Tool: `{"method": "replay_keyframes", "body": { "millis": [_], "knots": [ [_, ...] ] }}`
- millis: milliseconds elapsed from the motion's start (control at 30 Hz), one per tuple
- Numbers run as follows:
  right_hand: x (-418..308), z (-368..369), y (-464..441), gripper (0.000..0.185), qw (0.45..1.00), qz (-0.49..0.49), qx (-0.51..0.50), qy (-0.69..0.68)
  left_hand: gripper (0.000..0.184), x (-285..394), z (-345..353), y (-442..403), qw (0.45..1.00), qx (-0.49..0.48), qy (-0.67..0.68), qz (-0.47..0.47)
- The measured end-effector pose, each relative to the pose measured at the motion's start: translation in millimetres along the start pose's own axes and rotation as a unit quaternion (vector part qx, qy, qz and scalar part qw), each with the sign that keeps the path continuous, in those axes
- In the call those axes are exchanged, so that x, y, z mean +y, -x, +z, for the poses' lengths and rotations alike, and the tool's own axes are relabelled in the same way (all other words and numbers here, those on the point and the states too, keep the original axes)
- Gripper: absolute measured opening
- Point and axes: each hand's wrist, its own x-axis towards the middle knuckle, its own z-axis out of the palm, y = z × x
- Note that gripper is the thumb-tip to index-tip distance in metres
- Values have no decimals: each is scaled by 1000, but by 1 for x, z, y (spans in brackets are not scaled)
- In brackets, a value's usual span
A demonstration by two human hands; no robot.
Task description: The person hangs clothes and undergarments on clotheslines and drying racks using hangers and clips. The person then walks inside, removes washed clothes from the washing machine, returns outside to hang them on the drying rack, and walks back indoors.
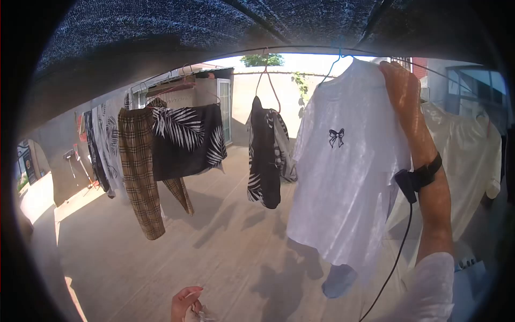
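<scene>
A white T-shirt (348,177) with a small black bow on its chest hangs from a blue hanger (333,67) on the line. My right hand (399,80) is raised to the shirt's shoulder, with its fingers closed on the fabric there; the hanger's end is hidden. On that forearm is a black strap with a small dark device (409,183) and a cable. Low in the view, my left hand (185,304) is apart from the shirt. Its fingers are curled around something pale, partly cut off by the lower edge.
Plaid trousers (138,177), a black leaf-print garment (188,139) and another dark leaf-print piece (263,155) hang to the left. A cream garment (456,161) hangs at right. Dark netting (188,21) stretches overhead. Beyond stand a wall (247,88) and paved ground (225,257).
</scene>
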Motion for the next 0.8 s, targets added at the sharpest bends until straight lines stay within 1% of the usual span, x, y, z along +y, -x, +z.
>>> {"method": "replay_keyframes", "body": {
  "millis": [33,67,133,167,233,267,333,367,433,500,567,600,633,667,700,733,767,800],
  "knots": [
    [-5,18,-12,15,999,-40,30,14,32,-11,-13,-19,996,-82,-15,25],
    [-13,35,-22,15,998,-43,33,15,31,-12,-19,-28,997,-76,-16,24],
    [-29,60,-38,11,998,6,-18,68,29,-9,-25,-41,999,-37,-10,10],
    [-33,70,-45,11,997,4,-20,71,29,-10,-29,-47,1000,-26,-7,5],
    [-45,84,-47,11,996,-4,-61,64,27,-13,-38,-54,1000,-9,-1,2],
    [-50,92,-44,11,996,-5,-66,63,26,-17,-42,-56,1000,-2,2,3],
    [-63,105,-31,11,999,-5,-38,6,25,-31,-48,-62,1000,9,16,5],
    [-71,107,-26,11,999,-8,-43,6,24,-35,-50,-64,1000,9,23,5],
    [-85,111,-13,11,998,28,-44,-47,23,-40,-51,-66,999,8,32,6],
    [-94,106,-2,13,994,30,-78,-69,21,-43,-48,-65,999,4,41,9],
    [-101,98,5,18,982,66,-145,-100,20,-36,-44,-60,999,6,33,1],
    [-101,103,6,26,964,97,-191,-159,19,-26,-38,-59,1000,-9,23,1],
    [-100,99,9,26,961,100,-203,-162,17,-14,-28,-58,1000,-25,15,2],
    [-99,94,8,29,958,72,-220,-170,17,-4,-23,-55,1000,-21,10,-6],
    [-99,93,7,33,955,43,-235,-178,17,6,-17,-54,1000,-20,7,4],
    [-94,95,15,42,962,26,-194,-192,18,13,-9,-52,1000,-19,4,14],
    [-105,58,9,53,867,183,-322,-334,18,19,-3,-51,1000,-14,1,3],
    [-105,39,11,58,853,181,-352,-341,18,23,3,-49,999,-21,23,25]
  ]
}}
